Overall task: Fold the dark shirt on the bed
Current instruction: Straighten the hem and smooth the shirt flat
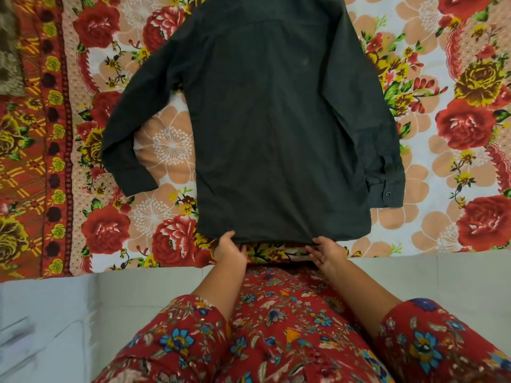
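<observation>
While the shirt (276, 128) lies flat and back-up across the bed (456, 78), its hem at the near edge, the risks run from the left. The left sleeve (124, 139) is bent at the elbow — folded in as it lies, it would likely bunch. The left hand (231, 247) pinches the hem, thumb on top; the right hand (326, 251) nips it too, its other fingers spread. Both sit close together mid-hem, so a tug could, I judge, drag the corners unevenly or slide the cloth off the edge. The right sleeve (387, 150) lies straight beside the body. Count: one shirt, two sleeves, two hands, one cuff button (388, 194) showing.
</observation>
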